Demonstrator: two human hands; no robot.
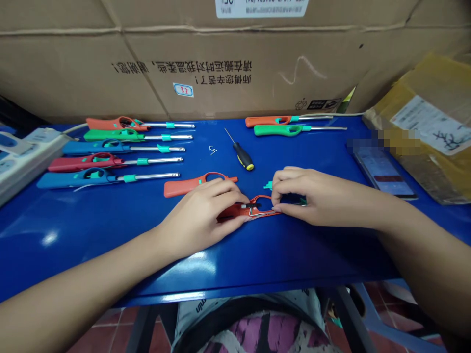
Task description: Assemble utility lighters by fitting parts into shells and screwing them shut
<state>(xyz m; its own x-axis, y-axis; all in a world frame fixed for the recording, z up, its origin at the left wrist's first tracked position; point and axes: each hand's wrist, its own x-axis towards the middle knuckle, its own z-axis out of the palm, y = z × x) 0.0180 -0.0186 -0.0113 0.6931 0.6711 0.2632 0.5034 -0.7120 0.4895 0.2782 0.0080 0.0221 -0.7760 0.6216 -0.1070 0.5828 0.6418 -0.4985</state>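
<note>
Blue table: on the blue table [91,215], the work is centred between the middle and the near edge.
Open shell: the open orange lighter shell [233,212] is held between the two hands, midway along the near edge; a black part [253,206] and a thin wire are exposed inside.
Left hand: the shell's rear end is gripped between thumb and fingers of the left hand [211,211].
Right hand: the fingers of the right hand [300,193] are curled narrow, with the thumb at the shell's front end; whether anything is pinched there cannot be told.
Loose half: the matching orange shell half [182,187] is laid just beyond the left hand, so separation is judged done and closing not done.
Small parts: a teal piece [268,186] is seen beyond the shell; tiny pale pieces, perhaps screws [212,149], are set beside the screwdriver [243,157], towards the far edge.
Left row: five lighters [93,147] are lined up towards the far left corner; how complete they are cannot be judged with certainty.
Right pair: an orange lighter [263,121] and a green lighter [270,130] are placed by the far edge, apparently whole.
</note>
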